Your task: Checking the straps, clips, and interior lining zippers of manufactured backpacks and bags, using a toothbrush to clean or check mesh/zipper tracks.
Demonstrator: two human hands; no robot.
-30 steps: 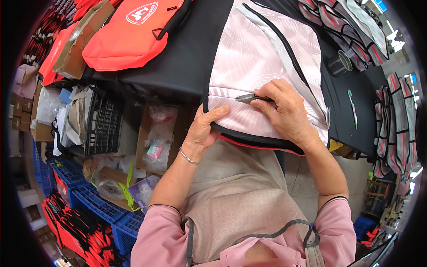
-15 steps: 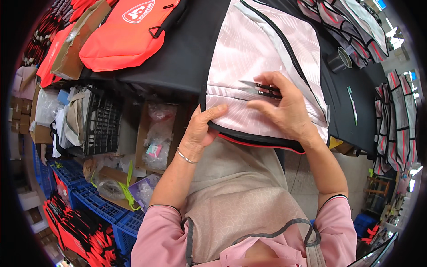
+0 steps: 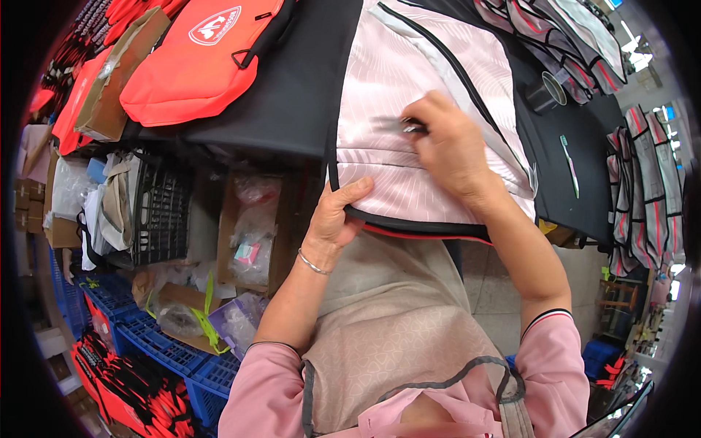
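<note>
A pale pink patterned bag piece [image 3: 387, 80] with black-bound edges and a slanting black zip lies on the black table, its near edge reaching over my lap. My left hand [image 3: 337, 213] pinches that edge at the near left corner, thumb on top and fingers out of sight underneath. Over the middle of the fabric, my right hand [image 3: 454, 150] is closed round dark-handled thread snips [image 3: 400, 125]. Their blades point left and are smeared by motion, so I cannot make out whether they touch the cloth.
A bright red-orange bag [image 3: 191, 73] lies at the far left beside a cardboard box [image 3: 109, 109]. On the right are a metal cup [image 3: 546, 93] and a toothbrush [image 3: 569, 166]. A black crate [image 3: 162, 208] and blue crates [image 3: 157, 336] stand lower left. Grey-and-red pieces [image 3: 650, 190] hang at right.
My right hand has moved slightly away from me and closed its fingers round the snips; its thumb was apart from them before. My left hand keeps its hold on the corner.
</note>
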